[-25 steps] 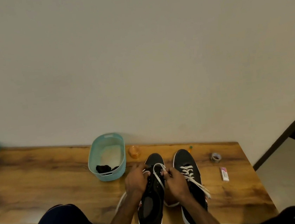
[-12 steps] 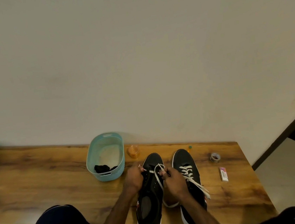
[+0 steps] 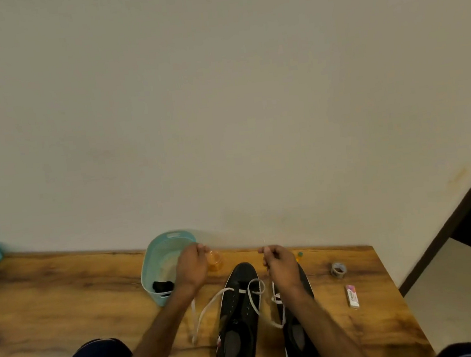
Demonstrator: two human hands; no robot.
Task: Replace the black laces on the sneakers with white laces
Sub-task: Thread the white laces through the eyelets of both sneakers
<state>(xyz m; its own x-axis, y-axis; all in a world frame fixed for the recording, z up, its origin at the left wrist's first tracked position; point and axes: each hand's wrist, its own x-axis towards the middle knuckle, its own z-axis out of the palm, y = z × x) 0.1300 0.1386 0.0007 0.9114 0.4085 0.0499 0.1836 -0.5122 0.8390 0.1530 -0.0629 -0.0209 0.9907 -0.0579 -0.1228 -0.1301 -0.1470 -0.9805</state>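
Checking the feed from my end. Both hands are well apart in the lower middle of the frame. The left hand (image 3: 191,267) is in front of the teal plastic basket (image 3: 154,252), and the right hand (image 3: 280,264) is over the toe of the right-side shoe. Each has its fingers curled round an end of the flat white lace (image 3: 242,291). To me that looks like drawing the two ends out level so the bar across the lowest eyelets sits snug.

That lace only goes through the bottom of the black canvas sneaker with the white sole (image 3: 237,310), and the slack loops onto the wooden table (image 3: 66,300). The second black sneaker (image 3: 301,344) is just beside it, mostly under the right forearm. It shows white lacing, so I'd guess it's done.

The bundle of black laces (image 3: 162,286) sits in the basket, out of the way. Right of the shoes are a tape roll (image 3: 338,270) and a small pink-and-white packet (image 3: 352,296).
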